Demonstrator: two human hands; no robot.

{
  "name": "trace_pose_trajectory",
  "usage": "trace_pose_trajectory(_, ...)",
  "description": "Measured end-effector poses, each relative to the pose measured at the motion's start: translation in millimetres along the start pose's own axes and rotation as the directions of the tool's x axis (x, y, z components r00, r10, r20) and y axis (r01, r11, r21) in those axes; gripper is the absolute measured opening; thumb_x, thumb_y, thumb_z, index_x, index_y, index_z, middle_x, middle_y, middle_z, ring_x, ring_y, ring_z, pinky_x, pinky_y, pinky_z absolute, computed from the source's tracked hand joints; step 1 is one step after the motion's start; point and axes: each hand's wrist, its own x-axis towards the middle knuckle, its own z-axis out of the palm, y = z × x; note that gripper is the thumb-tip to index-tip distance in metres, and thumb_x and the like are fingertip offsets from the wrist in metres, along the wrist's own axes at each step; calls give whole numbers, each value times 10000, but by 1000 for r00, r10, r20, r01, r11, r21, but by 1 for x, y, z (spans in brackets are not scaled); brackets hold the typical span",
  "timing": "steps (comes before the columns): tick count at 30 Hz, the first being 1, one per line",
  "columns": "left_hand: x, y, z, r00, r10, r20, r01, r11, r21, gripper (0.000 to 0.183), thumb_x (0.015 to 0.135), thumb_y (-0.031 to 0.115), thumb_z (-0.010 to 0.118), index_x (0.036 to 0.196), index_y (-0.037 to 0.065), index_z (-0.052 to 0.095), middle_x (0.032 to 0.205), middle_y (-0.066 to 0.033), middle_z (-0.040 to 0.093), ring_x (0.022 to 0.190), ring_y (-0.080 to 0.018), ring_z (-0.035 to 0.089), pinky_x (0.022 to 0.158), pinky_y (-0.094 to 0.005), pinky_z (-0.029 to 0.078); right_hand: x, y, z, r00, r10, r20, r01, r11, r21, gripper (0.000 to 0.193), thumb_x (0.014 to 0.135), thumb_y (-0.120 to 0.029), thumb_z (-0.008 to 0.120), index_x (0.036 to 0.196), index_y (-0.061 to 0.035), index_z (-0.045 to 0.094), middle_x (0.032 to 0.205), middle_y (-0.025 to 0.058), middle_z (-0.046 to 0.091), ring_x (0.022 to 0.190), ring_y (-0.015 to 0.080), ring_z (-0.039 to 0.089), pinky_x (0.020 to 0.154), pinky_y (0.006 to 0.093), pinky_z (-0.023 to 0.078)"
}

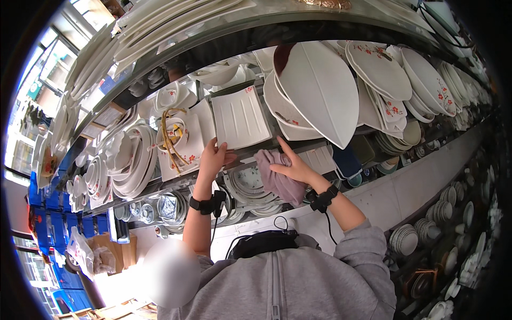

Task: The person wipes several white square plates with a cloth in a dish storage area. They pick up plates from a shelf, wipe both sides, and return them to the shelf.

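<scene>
My left hand (212,159) is at the front of the shelf, its fingertips at the near left corner of a white rectangular ridged plate (241,118). Its fingers are apart, and it does not appear wrapped round the plate. A crumpled mauve cloth (278,178) is bunched in my right hand (296,169), just beyond the plate's near right corner. One finger of that hand stretches up towards the plate. Left of the plate, a small flower-patterned bowl (175,130) with a tan looped handle stands on a white square plate (198,140).
A large leaf-shaped dish (322,88) leans right of the plate, with flower-patterned plates (380,69) farther right. Stacked oval plates (130,162) stand to the left. An upper shelf edge (208,40) overhangs the dishes. More round plates (246,184) sit on the shelf below.
</scene>
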Motion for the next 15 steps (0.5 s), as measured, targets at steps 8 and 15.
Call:
trace_pose_trajectory(8,6,-3,-6,993,-111,34,116,970,-214,527,892,83,474,1304,-127,222,1004,-238,570,807,-296,656,657,-298,559,28,-8,-4,994,88,57,-97,980,174,911,743,-317,694,1397,25,160,1428,195,245,1320,237,249,1063,302,204)
trace_pose_trajectory(15,9,-5,-13,990,-116,78,136,935,-328,543,882,38,472,1326,-120,203,1082,-254,540,835,-315,649,688,-300,561,25,-27,-3,983,126,134,-160,946,282,865,758,-261,683,1396,22,173,1421,164,271,1301,205,277,1052,280,225)
